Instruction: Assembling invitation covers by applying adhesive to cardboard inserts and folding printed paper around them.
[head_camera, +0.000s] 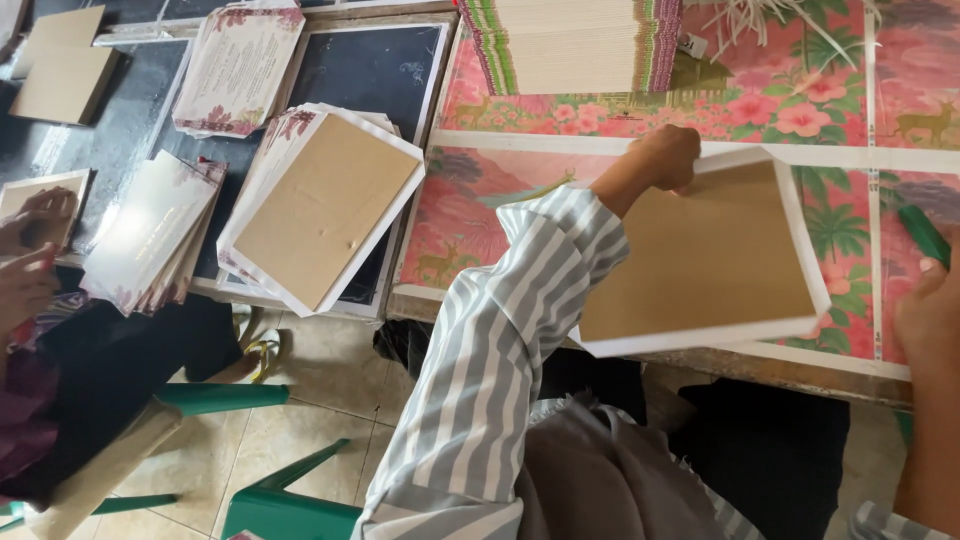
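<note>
My left hand (665, 155), at the end of a grey-and-white striped sleeve, grips the top left edge of a brown cardboard panel (705, 255) backed by white paper that shows as a border. The panel lies tilted on the table over pink floral printed sheets (800, 95). My right hand (930, 310) is at the frame's right edge, just right of the panel, and holds a green stick (922, 232) that points up and to the left. Only part of this hand shows.
A pile of similar white-bordered panels (320, 210) lies to the left, with floral cards (240, 65) behind it. A tall stack of boards (570, 45) stands at the back. Another person's hands (30, 250) work at far left. A green stool (290, 500) stands below.
</note>
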